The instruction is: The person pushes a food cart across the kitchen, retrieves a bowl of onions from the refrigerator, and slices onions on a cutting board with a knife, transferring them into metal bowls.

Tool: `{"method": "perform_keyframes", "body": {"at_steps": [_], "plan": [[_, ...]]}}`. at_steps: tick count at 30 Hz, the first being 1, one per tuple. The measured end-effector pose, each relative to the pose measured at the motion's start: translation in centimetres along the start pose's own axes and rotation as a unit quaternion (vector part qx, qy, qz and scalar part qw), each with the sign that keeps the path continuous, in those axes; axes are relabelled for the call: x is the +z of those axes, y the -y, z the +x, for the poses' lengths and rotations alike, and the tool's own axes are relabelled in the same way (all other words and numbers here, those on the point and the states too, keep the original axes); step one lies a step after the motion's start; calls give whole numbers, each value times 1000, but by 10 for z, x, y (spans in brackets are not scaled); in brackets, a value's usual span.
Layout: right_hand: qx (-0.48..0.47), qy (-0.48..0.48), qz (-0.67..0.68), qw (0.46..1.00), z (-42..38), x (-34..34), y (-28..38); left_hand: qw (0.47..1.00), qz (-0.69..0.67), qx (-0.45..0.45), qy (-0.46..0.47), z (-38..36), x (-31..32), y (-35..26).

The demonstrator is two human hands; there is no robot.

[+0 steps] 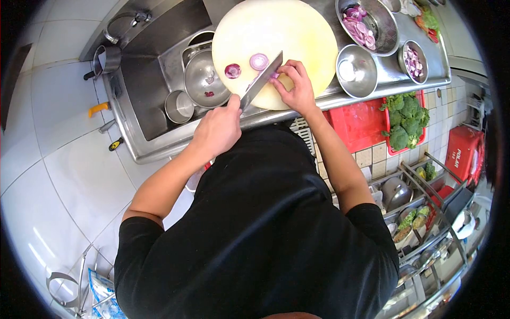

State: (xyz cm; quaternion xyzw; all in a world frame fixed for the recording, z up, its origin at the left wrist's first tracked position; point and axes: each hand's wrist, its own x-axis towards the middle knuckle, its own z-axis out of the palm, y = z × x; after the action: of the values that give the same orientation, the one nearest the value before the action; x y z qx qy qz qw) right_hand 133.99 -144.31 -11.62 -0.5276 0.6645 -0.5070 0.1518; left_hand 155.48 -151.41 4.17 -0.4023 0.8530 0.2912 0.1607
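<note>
My left hand (218,127) is closed around the handle of a large knife (261,81), whose blade slants up and to the right over a round, pale cutting board (313,32). On the blade's right side, the thumb and fingers of my right hand (296,87) pinch a small piece of red onion (274,76). A cut onion slice (258,61) with pale rings lies left of the blade tip. Further left on the board is a dark purple onion piece (232,71). The blade partly hides some onion beneath it.
A steel sink (143,90) at left holds a bowl (199,85) and a pot (179,107). Right of the board stand an empty steel bowl (356,71) and bowls of sliced (382,26) and chopped onion (414,62). Below them are a red tray (356,125) and broccoli (406,119).
</note>
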Motion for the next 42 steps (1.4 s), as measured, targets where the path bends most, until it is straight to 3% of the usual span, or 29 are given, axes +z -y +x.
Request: {"method": "perform_keyframes", "body": {"at_steps": [5, 11, 23, 26, 29, 32, 37, 40, 41, 42], "plan": [[25, 11, 17, 999, -1, 1, -5, 1000, -12, 19, -6, 45, 20, -6], [40, 19, 46, 998, 1, 0, -5, 1000, -15, 1, 24, 20, 4, -8], [33, 30, 47, 998, 6, -4, -1, 1000, -11, 26, 10, 55, 35, -7], [54, 27, 57, 997, 4, -4, -1, 999, -22, 4, 39, 24, 21, -1], [47, 29, 57, 997, 2, -4, -2, 999, -49, 9, 2, 38, 52, 5], [8, 21, -3, 1000, -7, -12, -4, 999, -40, 26, -24, 52, 48, 8], [24, 45, -72, 996, -34, -43, 4, 998, -58, -9, -4, 36, 33, 38], [20, 9, -83, 996, -34, -60, 6, 998, -52, -19, -37, 20, 20, 35], [22, -7, -84, 996, -30, -66, 8, 992, -46, 8, -117, 13, 25, 38], [24, -22, -83, 996, -24, -70, 12, 990, -13, 22, -136, 10, 23, 39]]}}
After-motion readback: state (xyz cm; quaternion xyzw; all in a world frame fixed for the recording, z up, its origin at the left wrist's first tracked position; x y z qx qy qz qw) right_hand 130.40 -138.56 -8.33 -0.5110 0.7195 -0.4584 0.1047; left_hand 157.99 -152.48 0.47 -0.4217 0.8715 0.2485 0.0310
